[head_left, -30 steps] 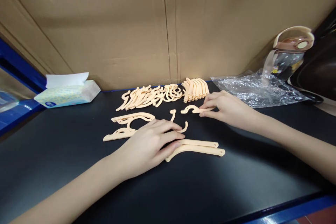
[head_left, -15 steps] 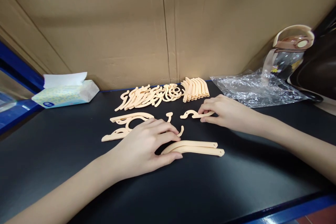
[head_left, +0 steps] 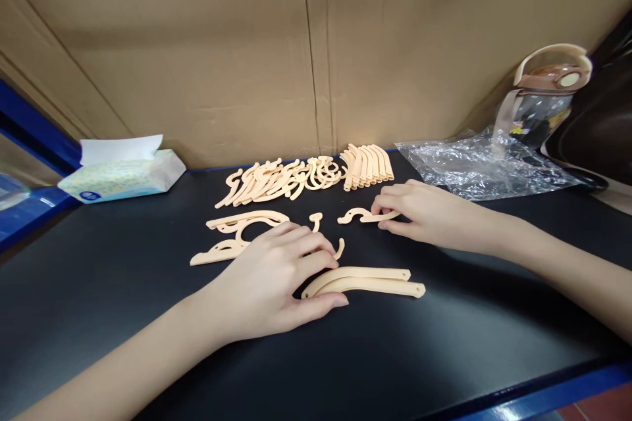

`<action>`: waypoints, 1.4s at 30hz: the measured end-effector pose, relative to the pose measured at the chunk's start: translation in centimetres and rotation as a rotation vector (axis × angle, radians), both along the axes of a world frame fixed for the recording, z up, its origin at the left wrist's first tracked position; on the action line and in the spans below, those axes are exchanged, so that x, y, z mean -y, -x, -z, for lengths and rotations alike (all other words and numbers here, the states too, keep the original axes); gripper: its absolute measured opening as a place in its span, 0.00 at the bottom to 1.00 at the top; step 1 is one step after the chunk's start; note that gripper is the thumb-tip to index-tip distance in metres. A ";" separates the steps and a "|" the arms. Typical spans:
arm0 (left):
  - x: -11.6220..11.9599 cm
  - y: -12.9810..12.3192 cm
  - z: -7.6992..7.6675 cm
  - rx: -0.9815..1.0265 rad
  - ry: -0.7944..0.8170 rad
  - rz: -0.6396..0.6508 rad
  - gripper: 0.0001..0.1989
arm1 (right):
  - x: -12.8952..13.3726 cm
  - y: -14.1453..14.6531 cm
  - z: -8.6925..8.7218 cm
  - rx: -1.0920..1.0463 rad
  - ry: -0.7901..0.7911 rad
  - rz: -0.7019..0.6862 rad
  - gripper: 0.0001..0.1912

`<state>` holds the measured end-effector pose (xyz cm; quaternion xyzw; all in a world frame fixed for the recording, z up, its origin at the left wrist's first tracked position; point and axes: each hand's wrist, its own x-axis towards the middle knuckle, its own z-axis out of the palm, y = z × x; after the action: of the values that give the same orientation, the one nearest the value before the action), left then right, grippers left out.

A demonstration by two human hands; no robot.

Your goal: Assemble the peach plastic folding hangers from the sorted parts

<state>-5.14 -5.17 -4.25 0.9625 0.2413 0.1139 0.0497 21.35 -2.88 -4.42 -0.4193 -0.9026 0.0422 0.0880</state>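
Note:
Two long beige plastic hanger arms [head_left: 370, 280] lie side by side on the black tabletop [head_left: 395, 362]. My left hand [head_left: 284, 279] rests around their left ends, thumb and fingers apart, the thumb just below the lower arm. Farther back on the right, my right hand [head_left: 415, 214] pinches the straight end of a small wavy hanger piece [head_left: 356, 214], which lies low at the table. Beyond my left hand is a partly joined hanger [head_left: 217, 251] with a ring-like middle. My left fingers hide part of it and of a hook piece [head_left: 316, 220].
Loose curved pieces [head_left: 271, 183] form a pile at the back, beside a neat row of hanger arms [head_left: 366, 166]. A tissue pack [head_left: 123, 176] sits at the left. Clear plastic wrap [head_left: 474, 171] and a handled bottle [head_left: 546, 102] are at the back right, before a cardboard wall [head_left: 222, 52].
My left thumb has slid off the lower hanger arm toward me, and the two arms have shifted slightly apart. My right hand keeps its pinch, almost unmoved.

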 end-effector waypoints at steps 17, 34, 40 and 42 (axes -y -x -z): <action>-4.7 4.3 -1.8 -0.012 -0.323 -0.706 0.17 | 0.3 0.2 0.1 0.009 -0.027 -0.015 0.07; -7.5 7.2 -0.3 0.035 0.035 -0.971 0.21 | 0.4 0.5 0.1 0.035 -0.050 -0.027 0.07; -8.0 7.0 0.2 0.097 0.056 -0.957 0.18 | 0.4 0.5 0.1 0.046 -0.050 -0.031 0.08; -8.0 7.1 0.3 0.104 0.059 -0.947 0.18 | 0.4 0.5 0.1 0.051 -0.048 -0.026 0.07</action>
<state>-12.22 2.81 -4.57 0.7380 0.6536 0.1650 0.0317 20.86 -3.27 -4.49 -0.4064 -0.9106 0.0109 0.0743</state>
